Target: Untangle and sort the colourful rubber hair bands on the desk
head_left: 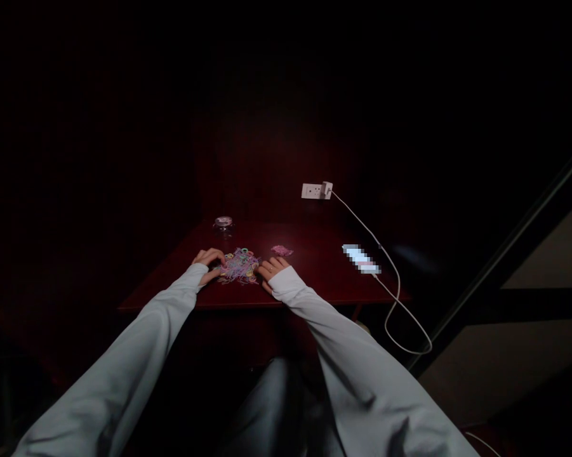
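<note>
A heap of small coloured rubber bands (240, 265) lies on a dark red table (314, 279). My left hand (210, 261) rests at the heap's left edge, fingers curled and touching the bands. At the heap's right edge sits my right hand (271, 269), fingers bent inward against the bands. Whether either hand pinches a band is too small and dark to tell. Both arms wear pale grey sleeves.
A small pink cluster (282, 251) lies just right of the heap. A small clear jar (223, 223) stands at the back. A phone (360, 259) lies on the right, its white cable (395, 279) running to a wall socket (317, 190). The surroundings are dark.
</note>
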Available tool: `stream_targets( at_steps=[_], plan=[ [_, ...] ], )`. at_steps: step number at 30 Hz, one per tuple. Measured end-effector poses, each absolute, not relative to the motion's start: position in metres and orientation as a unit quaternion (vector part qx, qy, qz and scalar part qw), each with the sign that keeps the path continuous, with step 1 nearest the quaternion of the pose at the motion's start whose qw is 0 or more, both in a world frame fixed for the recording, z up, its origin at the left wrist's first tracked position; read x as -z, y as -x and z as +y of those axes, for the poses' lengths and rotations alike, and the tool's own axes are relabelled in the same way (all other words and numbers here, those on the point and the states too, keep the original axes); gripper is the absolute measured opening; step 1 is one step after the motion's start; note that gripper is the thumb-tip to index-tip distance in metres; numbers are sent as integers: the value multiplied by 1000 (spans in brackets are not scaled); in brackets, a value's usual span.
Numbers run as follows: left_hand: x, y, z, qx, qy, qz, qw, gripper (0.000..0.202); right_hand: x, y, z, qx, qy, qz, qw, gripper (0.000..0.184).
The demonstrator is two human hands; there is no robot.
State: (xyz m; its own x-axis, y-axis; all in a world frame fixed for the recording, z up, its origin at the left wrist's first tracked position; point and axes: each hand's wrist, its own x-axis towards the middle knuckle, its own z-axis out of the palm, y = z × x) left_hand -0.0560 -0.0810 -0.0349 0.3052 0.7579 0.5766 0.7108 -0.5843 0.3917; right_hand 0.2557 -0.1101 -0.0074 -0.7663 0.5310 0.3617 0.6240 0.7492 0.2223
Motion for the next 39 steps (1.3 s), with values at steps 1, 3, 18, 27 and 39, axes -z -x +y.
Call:
stream_targets(
  at_steps=[1, 3, 18, 27, 39],
  plan=[
    [36, 55, -82, -360, -812, 459, 27, 22, 7, -255, -111, 172, 289, -932, 133, 36],
    [37, 54, -83, -338, -817, 467, 19, 32, 8, -255, -112, 183, 267, -938, 126, 34],
    [46, 43, -75, -296, -837, 460, -9, 64, 11, -247, -99, 132, 294, -942, 92, 39],
    [43, 35, -73, -279, -828, 485, -19, 59, 16, -247, -94, 121, 301, -940, 107, 44],
    [49, 34, -58, -306, -838, 451, -22, 38, 32, -243, -76, 129, 295, -939, 122, 55]
  ],
)
